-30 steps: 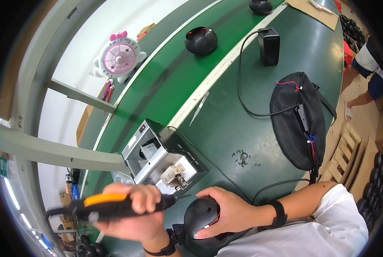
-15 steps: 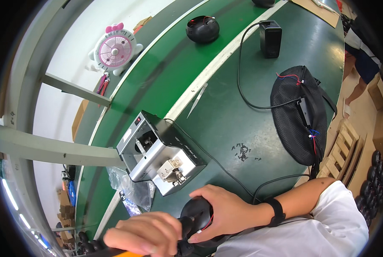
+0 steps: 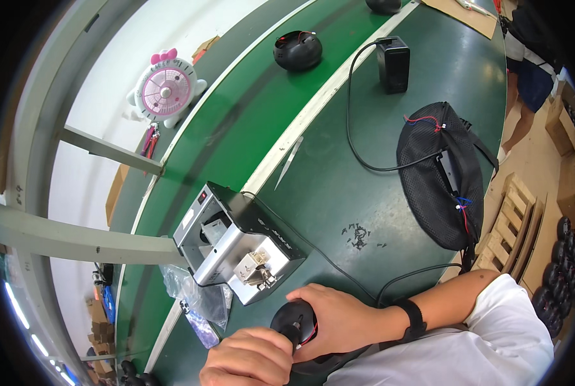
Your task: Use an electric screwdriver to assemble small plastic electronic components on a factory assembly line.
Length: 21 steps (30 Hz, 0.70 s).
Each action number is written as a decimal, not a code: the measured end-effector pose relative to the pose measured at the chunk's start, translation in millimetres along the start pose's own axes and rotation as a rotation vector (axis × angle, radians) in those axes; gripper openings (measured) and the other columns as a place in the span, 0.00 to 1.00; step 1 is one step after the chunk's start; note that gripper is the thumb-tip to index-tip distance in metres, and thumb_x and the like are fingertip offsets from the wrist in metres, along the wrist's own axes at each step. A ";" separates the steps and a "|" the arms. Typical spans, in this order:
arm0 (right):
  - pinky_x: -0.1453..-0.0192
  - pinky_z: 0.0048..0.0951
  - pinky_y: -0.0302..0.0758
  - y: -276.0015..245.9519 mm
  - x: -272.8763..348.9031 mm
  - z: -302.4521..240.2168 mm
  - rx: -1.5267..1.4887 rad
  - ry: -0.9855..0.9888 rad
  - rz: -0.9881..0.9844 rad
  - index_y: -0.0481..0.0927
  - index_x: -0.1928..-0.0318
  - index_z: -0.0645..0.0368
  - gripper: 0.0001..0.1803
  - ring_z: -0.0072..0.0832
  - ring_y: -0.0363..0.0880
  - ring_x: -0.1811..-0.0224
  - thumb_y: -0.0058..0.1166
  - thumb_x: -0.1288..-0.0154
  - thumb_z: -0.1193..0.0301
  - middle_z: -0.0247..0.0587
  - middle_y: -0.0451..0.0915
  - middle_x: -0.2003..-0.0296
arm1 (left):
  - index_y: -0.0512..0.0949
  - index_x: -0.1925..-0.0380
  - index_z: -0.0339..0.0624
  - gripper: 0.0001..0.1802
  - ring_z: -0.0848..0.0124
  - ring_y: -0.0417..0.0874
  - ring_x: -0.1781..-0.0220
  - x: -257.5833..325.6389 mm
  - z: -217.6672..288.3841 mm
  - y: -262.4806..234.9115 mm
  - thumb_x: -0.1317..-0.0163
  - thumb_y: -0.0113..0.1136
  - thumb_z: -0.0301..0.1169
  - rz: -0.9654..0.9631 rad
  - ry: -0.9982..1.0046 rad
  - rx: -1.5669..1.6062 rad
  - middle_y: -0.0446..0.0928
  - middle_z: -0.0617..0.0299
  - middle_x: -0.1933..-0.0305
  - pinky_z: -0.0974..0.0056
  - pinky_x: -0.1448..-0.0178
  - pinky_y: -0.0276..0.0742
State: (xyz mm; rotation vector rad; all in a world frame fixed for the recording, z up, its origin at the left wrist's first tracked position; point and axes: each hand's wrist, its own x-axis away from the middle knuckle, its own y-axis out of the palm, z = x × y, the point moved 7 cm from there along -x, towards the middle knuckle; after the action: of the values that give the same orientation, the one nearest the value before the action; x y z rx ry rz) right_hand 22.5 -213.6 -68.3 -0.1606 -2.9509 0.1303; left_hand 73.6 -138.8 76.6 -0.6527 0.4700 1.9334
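My right hand (image 3: 348, 321), wearing a black wristband, is wrapped round a round black plastic housing (image 3: 286, 315) near the bottom edge. A short red wire (image 3: 312, 333) with a white plug shows beside its thumb. My left hand (image 3: 252, 357) is closed round a screwdriver (image 3: 292, 332); only its black front end shows, pointed into the housing. The fist hides the rest of it, and the tip cannot be made out. Just beyond the hands stands a silver and black screw feeder (image 3: 239, 244). A small pile of dark screws (image 3: 358, 236) lies on the green tabletop.
A black mesh bag (image 3: 438, 180) with wires lies at right, cabled to a black box (image 3: 393, 64). Another round housing (image 3: 298, 51) sits on the green belt (image 3: 236, 122). A plastic bag (image 3: 197, 296) and a phone (image 3: 200, 325) lie left of the feeder; a pink-white fan (image 3: 166, 92) stands farther back.
My left hand has moved right and down, and the orange part seen below it is out of view. The bracket inside the feeder has shifted. The view has shifted slightly.
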 end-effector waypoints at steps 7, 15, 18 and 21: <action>0.31 0.43 0.70 -3.1 6.6 -1.6 -0.007 -0.136 0.016 0.65 0.32 0.70 0.62 0.53 0.71 0.34 0.78 0.59 0.42 0.61 0.71 0.38 | 0.70 0.65 0.46 0.14 0.72 0.73 0.85 -14.5 -5.7 6.4 0.29 0.53 0.44 -0.192 -0.003 -0.007 0.72 0.66 0.83 0.63 0.76 0.72; 0.27 0.53 0.63 -13.9 43.3 -26.1 0.235 -0.651 -0.054 0.47 0.21 0.59 0.68 0.59 0.63 0.30 0.79 0.57 0.59 0.64 0.60 0.31 | 0.70 0.57 0.46 0.26 0.74 0.69 0.86 -10.3 14.0 -22.9 0.24 0.40 0.58 0.360 -0.057 -0.052 0.70 0.69 0.81 0.63 0.79 0.68; 0.29 0.51 0.66 -21.0 41.8 -9.4 0.022 -0.343 -0.123 0.53 0.23 0.58 0.57 0.59 0.64 0.31 0.72 0.46 0.51 0.65 0.61 0.32 | 0.72 0.58 0.46 0.31 0.73 0.66 0.84 -19.7 5.1 -65.1 0.30 0.38 0.64 0.548 0.057 -0.070 0.69 0.69 0.81 0.65 0.73 0.65; 0.29 0.50 0.66 -26.3 42.5 -19.1 0.215 -0.507 0.023 0.58 0.25 0.55 0.52 0.57 0.64 0.30 0.70 0.44 0.50 0.65 0.61 0.32 | 0.74 0.60 0.46 0.39 0.72 0.66 0.82 -23.5 -48.4 -88.7 0.34 0.35 0.72 0.564 -0.213 0.015 0.68 0.66 0.81 0.65 0.72 0.64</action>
State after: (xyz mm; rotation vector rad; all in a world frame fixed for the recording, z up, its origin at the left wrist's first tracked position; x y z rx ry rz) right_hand -18.1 -233.3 -39.5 -0.1496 -3.4032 0.5678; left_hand 173.7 -145.7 50.0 -0.3122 0.5743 2.4937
